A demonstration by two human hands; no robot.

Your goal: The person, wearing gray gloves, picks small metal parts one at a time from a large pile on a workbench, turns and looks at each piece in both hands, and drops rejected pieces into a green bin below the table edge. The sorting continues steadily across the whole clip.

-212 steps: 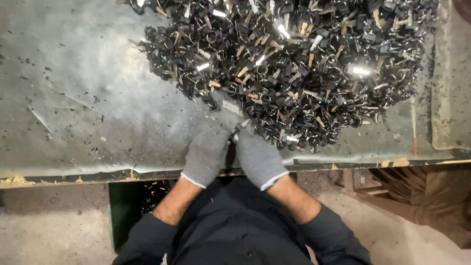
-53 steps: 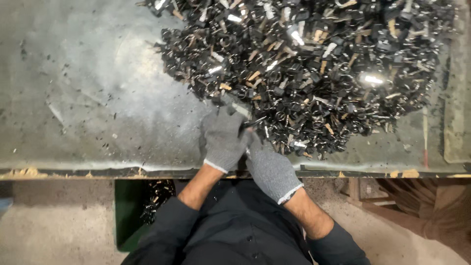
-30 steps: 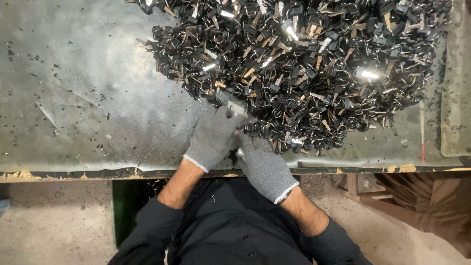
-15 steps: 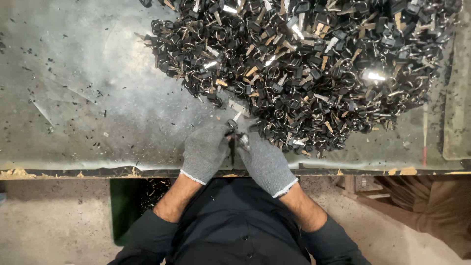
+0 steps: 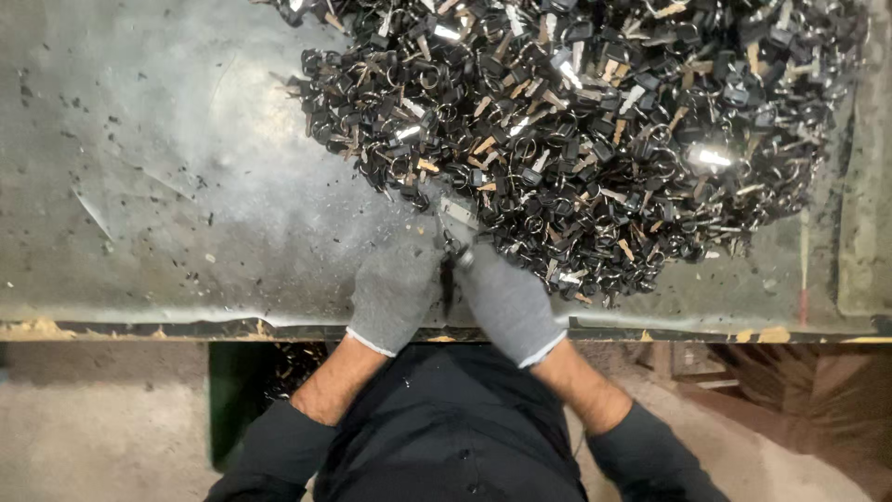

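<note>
Both my hands wear grey knit gloves and meet at the near edge of a big heap of small black and metal parts (image 5: 595, 139). My left hand (image 5: 395, 284) and my right hand (image 5: 506, 297) together pinch one small metal piece (image 5: 455, 218) between their fingertips, just at the foot of the heap. The piece is partly hidden by my fingers.
The heap lies on a worn grey metal worktable (image 5: 167, 186) strewn with dark chips. The table's front edge (image 5: 139, 327) runs just below my wrists. A green bin (image 5: 242, 390) with scraps stands under the table at the left. Wooden framing (image 5: 743, 372) shows at the lower right.
My hands have stayed together at the heap's near edge, shifting only slightly while working the small piece between the fingertips.
</note>
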